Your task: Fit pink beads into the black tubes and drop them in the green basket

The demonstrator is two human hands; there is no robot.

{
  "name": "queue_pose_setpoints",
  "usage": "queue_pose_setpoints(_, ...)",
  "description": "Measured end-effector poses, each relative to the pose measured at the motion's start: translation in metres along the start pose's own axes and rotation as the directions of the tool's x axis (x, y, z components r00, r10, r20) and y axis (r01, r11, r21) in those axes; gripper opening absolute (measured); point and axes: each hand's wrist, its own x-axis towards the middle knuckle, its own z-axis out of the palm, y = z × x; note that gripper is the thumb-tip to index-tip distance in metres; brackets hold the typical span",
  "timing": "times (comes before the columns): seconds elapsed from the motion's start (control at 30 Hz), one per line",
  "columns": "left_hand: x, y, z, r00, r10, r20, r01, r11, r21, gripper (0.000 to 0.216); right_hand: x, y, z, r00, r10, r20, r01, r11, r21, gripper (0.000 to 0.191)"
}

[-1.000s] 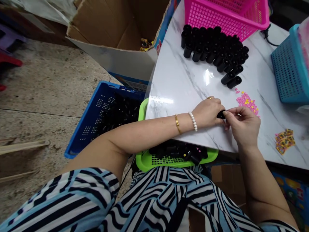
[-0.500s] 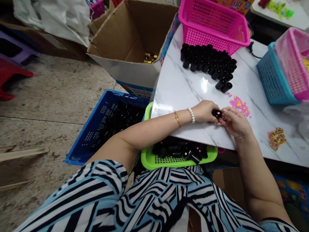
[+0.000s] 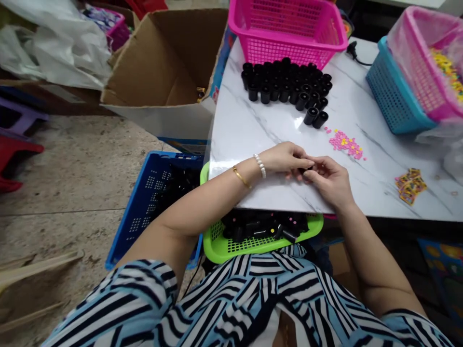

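Observation:
My left hand (image 3: 284, 158), with a pearl bracelet and a gold bangle on its wrist, is closed around a small black plastic cylinder (image 3: 306, 169) above the table's near edge. My right hand (image 3: 333, 182) meets it from the other side, thumb and fingers pinched at the cylinder's end. Most of the cylinder is hidden by the fingers. Just beyond lies a scatter of small pink and yellow pieces (image 3: 345, 143). Farther back, a crowd of similar black cylinders (image 3: 285, 86) stands upright on the white marbled table (image 3: 246, 140).
Below the table edge is a green basket (image 3: 231, 254) of black cylinders, some with pink or yellow dots. A blue crate (image 3: 125, 231) and a cardboard box (image 3: 144, 72) stand left. A pink basket (image 3: 289, 46), blue basket (image 3: 398, 103) and printed pieces (image 3: 411, 185) are on the table.
The view has shifted. The cylinder's pink-dotted end, visible before, is now covered as my right thumb and fingers close over it.

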Motion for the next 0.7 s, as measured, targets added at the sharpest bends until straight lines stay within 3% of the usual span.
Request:
queue_pose_setpoints(0.1, 0.003, -0.002, 0.007, 0.995, 0.001, -0.095, -0.001, 1.0, -0.001, 0.015, -0.003, 0.005, 0.003, 1.0, 0.012, 0.023, -0.013, 1.0, 0.027, 0.034)
queue_pose_setpoints(0.3, 0.004, -0.002, 0.003, 0.999, -0.045, -0.001, 0.045, 0.996, -0.075, 0.019, -0.003, 0.014, 0.004, 0.996, -0.068, 0.053, 0.07, 0.997, -0.038, 0.034)
queue_pose_setpoints(0.43, 0.001, -0.004, 0.003, 1.0, 0.001, 0.003, -0.001, 0.996, -0.088, 0.024, -0.003, 0.018, 0.003, 0.993, -0.095, 0.066, 0.099, 0.993, -0.057, 0.036)
queue_pose_setpoints(0.6, -0.002, -0.007, 0.008, 0.996, 0.058, -0.068, -0.054, 0.997, 0.053, 0.02, -0.007, 0.019, 0.007, 0.989, -0.145, -0.001, 0.144, 0.983, -0.114, 0.032)
queue_pose_setpoints(0.7, -0.004, -0.008, 0.007, 0.975, 0.169, -0.14, -0.121, 0.945, 0.303, 0.021, -0.008, 0.014, 0.013, 0.982, -0.188, -0.033, 0.178, 0.965, -0.195, 0.033)
